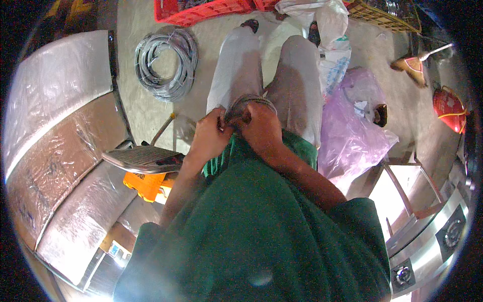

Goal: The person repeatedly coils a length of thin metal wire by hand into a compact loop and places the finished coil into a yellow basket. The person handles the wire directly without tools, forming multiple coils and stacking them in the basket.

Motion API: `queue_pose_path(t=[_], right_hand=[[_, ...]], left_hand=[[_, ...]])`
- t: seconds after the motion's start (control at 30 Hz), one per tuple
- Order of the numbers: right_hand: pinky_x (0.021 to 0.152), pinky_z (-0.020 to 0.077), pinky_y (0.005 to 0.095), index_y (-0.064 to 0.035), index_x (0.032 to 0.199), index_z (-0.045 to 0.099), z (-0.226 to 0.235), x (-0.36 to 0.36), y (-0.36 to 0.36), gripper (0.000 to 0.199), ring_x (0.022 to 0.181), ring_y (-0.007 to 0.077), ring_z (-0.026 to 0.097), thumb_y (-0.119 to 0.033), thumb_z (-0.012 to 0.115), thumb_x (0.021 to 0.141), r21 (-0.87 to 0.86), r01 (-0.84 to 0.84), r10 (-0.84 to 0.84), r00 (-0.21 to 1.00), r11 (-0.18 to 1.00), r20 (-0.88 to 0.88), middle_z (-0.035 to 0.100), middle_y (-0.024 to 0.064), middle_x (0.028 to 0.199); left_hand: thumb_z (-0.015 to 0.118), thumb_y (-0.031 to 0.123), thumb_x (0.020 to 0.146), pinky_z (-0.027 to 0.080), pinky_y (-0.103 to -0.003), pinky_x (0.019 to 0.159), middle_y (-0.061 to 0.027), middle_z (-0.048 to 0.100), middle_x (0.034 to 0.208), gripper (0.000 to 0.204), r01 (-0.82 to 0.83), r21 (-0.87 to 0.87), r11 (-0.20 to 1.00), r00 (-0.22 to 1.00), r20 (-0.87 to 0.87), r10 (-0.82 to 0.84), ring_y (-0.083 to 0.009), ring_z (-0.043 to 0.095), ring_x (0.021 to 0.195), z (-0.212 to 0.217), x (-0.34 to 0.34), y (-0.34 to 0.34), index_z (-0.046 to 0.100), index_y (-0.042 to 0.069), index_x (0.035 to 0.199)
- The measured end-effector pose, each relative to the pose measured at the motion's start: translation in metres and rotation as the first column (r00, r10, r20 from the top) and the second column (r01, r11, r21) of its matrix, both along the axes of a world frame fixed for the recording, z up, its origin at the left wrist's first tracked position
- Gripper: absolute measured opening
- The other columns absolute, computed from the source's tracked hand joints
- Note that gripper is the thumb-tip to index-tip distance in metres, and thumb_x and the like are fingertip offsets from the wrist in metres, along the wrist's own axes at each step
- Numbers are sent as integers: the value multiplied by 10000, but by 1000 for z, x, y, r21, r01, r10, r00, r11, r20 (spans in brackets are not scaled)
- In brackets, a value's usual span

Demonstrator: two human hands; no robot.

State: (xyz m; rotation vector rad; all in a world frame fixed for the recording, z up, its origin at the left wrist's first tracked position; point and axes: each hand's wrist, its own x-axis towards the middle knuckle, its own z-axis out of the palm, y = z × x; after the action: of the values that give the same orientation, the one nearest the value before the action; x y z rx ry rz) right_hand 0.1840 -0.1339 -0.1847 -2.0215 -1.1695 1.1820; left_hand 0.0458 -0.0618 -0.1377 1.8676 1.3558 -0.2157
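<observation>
Wrapped cartons (60,146) are stacked along the nine o'clock edge, closing that side off. Bare concrete floor (126,108) is left open beside them, and a large coil of grey wire (166,63) is seen lying there at eleven o'clock. At centre, the left hand (211,136) is closed around a small loop of grey wire (250,102), which is held over the lap; the loop rises just above both hands toward twelve o'clock. The right hand (261,128) is clamped on the same loop, touching the left. At three o'clock a purple plastic bag (352,131) crowds the knee, and a steel stove (427,236) fills four o'clock
</observation>
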Motion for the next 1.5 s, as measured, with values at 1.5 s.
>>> queue_pose_path(t=[1.5], right_hand=[[790,492,489,-61,958,660,-23,32,40,391,878,373,638,-379,691,734,347,-687,705,703,638,96,663,173,896]], left_hand=[[679,152,801,486,-391,620,-162,577,685,230,135,39,990,987,84,-138,-270,588,616,0,-23,-9,540,-1,905]])
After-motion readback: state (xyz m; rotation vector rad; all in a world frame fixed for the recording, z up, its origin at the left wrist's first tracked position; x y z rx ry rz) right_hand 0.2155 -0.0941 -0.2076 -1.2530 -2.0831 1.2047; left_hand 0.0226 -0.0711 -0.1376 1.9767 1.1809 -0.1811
